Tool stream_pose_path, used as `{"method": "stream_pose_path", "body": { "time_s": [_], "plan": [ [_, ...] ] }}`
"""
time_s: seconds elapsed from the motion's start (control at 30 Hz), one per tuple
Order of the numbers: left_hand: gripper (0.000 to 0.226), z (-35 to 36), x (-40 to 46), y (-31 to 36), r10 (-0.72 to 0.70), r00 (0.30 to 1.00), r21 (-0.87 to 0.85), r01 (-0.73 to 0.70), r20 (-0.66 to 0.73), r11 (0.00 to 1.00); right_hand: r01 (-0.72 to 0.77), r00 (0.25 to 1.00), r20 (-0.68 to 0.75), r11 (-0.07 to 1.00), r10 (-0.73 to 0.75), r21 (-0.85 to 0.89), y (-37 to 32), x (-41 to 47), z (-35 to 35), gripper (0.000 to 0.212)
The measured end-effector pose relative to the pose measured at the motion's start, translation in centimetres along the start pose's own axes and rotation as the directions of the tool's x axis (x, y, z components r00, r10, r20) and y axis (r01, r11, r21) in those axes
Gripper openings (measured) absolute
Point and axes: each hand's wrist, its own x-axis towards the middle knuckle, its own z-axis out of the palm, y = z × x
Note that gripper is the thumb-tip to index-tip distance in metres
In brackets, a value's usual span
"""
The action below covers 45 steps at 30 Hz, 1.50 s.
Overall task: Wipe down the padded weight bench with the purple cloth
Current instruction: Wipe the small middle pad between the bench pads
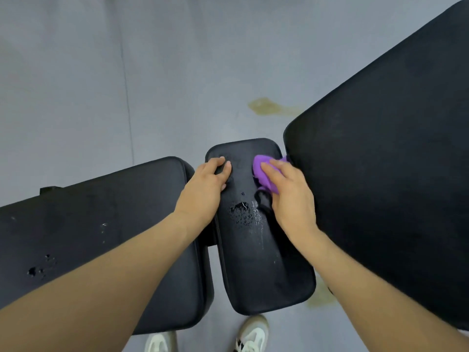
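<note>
Closest to the camera are two white sneakers [251,335] on the grey floor [76,85], right under the near end of the small black middle pad [264,262]. That pad sits between a wider black pad [88,224] on the left and a big angled backrest pad [380,174] on the right, all part of the weight bench. Water droplets [242,210] are beaded up mid-pad with a wet streak next to them. Further up, the left hand [205,189] rests on the pad's left edge, fingers curled over the padding and bracing it, nothing picked up. The right hand [289,196] presses the purple cloth [264,174] down on the surface near the far right corner, fingers bent over the bunched fabric. There's a yellowish stain [269,106] on the floor beyond.
</note>
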Motion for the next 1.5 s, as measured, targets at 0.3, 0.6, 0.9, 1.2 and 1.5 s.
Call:
{"method": "stream_pose_path", "body": {
  "time_s": [0.3,0.6,0.9,1.2,1.5],
  "plan": [
    [0.050,0.2,-0.1,0.3,-0.008,1.000,-0.005,0.008,-0.004,1.000,-0.039,0.997,0.069,0.992,0.047,-0.118,-1.6,8.9,0.5,0.039],
    [0.052,-0.1,0.0,0.2,-0.005,1.000,-0.027,0.006,0.016,1.000,0.011,0.999,0.045,1.000,-0.011,-0.006,0.5,1.6,-0.7,0.051],
    [0.048,0.1,0.3,-0.4,0.042,0.999,-0.031,-0.042,-0.009,0.999,-0.162,0.986,0.015,0.976,0.166,-0.142,-4.5,6.9,0.8,0.032],
    [0.053,-3.1,-3.7,-4.5,-0.197,0.977,-0.005,0.197,-0.084,0.980,0.121,0.972,0.216,0.985,-0.093,-0.119,-3.5,6.4,-0.3,0.050],
    [0.053,-3.3,-2.7,-3.7,-0.234,0.972,0.078,0.233,0.001,0.969,0.301,0.929,0.279,0.935,-0.243,-0.187,-8.9,3.7,3.4,0.038]
  ]
}}
